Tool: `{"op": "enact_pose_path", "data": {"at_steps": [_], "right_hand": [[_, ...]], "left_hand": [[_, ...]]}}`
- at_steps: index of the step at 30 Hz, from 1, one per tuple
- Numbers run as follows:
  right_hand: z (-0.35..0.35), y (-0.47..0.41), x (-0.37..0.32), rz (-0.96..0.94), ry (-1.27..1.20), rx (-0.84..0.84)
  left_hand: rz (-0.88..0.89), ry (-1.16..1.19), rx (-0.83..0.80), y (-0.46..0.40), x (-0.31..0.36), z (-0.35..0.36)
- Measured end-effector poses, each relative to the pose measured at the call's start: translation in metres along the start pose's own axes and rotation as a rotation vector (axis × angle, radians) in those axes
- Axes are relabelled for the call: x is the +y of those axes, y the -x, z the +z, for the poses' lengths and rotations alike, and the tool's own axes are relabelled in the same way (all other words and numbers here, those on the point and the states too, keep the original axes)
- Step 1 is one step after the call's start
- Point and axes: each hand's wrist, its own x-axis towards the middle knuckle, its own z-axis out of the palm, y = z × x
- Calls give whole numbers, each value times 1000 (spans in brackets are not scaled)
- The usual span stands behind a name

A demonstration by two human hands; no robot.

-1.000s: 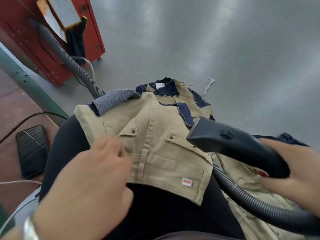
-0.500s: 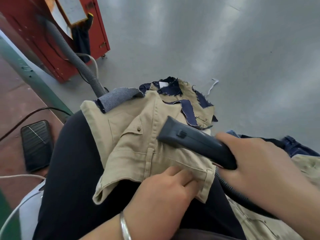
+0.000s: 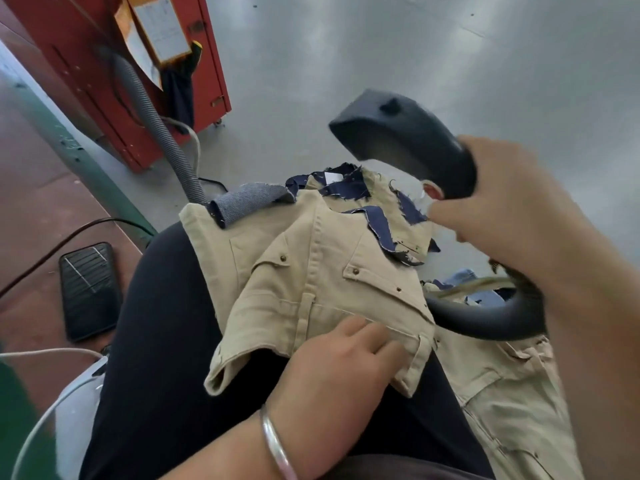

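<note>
Left hand (image 3: pixel 343 368) lies flat, pressing the beige garment (image 3: pixel 311 271) on the lap (image 3: pixel 166 323); right hand (image 3: pixel 512 230) grips the nozzle (image 3: pixel 405 143), held above it; navy edges (image 3: pixel 381 226) up top look ragged, so I'd say work remains.

Garment workshop: grey floor (image 3: pixel 450 64), red machine cabinet (image 3: pixel 104 81), foot pedal (image 3: pixel 90 289).

1. The right hand (image 3: pixel 512 230) grips a black nozzle (image 3: pixel 405 140), held clear above the garment (image 3: pixel 311 271)
2. A black hose (image 3: pixel 485 320) curves out below that hand, beside the garment's right edge
3. The left hand (image 3: pixel 343 372), a bangle (image 3: pixel 277 441) on its wrist, presses flat fingers on the garment's lower pocket
4. The garment lies over a dark-trousered thigh (image 3: pixel 162 341)
5. A phone (image 3: pixel 90 289) lies on the floor at the left, with a red cabinet (image 3: pixel 86 64) beyond
</note>
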Motion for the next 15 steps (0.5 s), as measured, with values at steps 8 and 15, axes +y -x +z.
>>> {"op": "enact_pose_path", "data": {"at_steps": [8,15], "right_hand": [[-23,90,51,248,-5,-185],[-20,115,69,304,94,-236]], "left_hand": [[-330,-165,141,-12,-33,-18],[-326,-92,6,13,-9,-10]]}}
